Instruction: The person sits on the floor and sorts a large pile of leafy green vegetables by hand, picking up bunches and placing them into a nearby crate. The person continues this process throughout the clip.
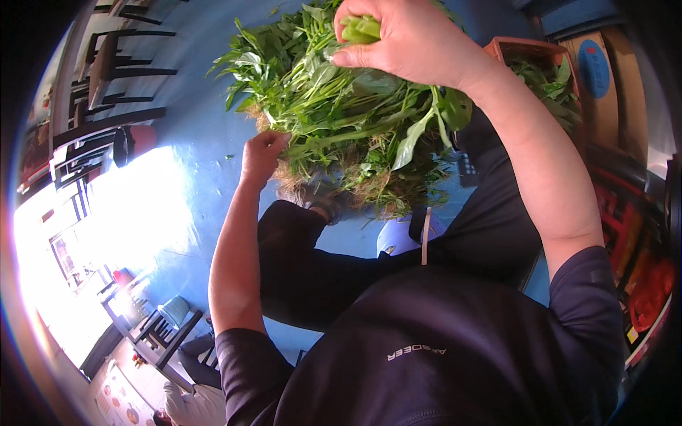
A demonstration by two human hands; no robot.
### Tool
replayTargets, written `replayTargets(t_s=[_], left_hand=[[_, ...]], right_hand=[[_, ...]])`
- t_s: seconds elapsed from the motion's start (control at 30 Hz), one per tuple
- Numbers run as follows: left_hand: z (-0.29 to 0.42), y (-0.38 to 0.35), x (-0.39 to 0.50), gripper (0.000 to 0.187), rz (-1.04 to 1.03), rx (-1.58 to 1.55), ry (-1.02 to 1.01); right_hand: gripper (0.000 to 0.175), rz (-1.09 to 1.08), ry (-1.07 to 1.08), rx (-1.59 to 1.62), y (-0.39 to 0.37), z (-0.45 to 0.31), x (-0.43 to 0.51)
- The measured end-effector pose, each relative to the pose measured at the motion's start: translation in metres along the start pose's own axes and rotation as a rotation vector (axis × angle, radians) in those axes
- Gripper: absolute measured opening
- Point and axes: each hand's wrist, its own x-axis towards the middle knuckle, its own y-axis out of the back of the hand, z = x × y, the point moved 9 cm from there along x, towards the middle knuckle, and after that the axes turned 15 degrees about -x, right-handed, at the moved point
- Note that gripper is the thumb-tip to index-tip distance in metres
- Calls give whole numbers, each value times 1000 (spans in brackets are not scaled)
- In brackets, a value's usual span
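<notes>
A large heap of leafy green vegetables (341, 101) with long stems and brown roots lies in front of my knees. My right hand (410, 45) is raised over the far side of the heap, its fingers wrapped around a bundle of green stems (362, 29) whose ends face me. At the heap's left edge, my left hand (264, 157) pinches stems close to the roots; its fingertips are partly hidden among the leaves. Tangled fibrous roots (373, 186) hang along the near side.
An orange-red crate (495, 48) of leafy greens stands at right, beside a cardboard box (591, 80). Dark wooden chairs (106, 69) and a red bucket (141, 139) are at left. A blue basket (173, 311) sits on a chair near a seated person (194, 402).
</notes>
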Motion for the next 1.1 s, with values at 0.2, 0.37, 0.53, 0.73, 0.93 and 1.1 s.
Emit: replayTargets(t_s=[0.2,0.37,0.53,0.73,0.93,1.1], left_hand=[[57,-2,-55,17,21,-334,59],[82,-20,-92,16,-2,-503,-17],[103,-32,-101,14,41,-336,-131],[110,-39,-100,15,18,-209,-344],[85,-38,-85,17,-4,-543,-119],[74,-42,-82,17,2,-901,98]], right_hand=[[26,164,208,-9,-39,-33,-10],[17,253,449,-145,-76,-68,-16],[30,267,515,-151,-95,-80,-10],[25,123,512,-313,-110,-85,-5],[17,194,395,-182,-104,-67,10],[11,279,643,-368,-109,-87,-12]])
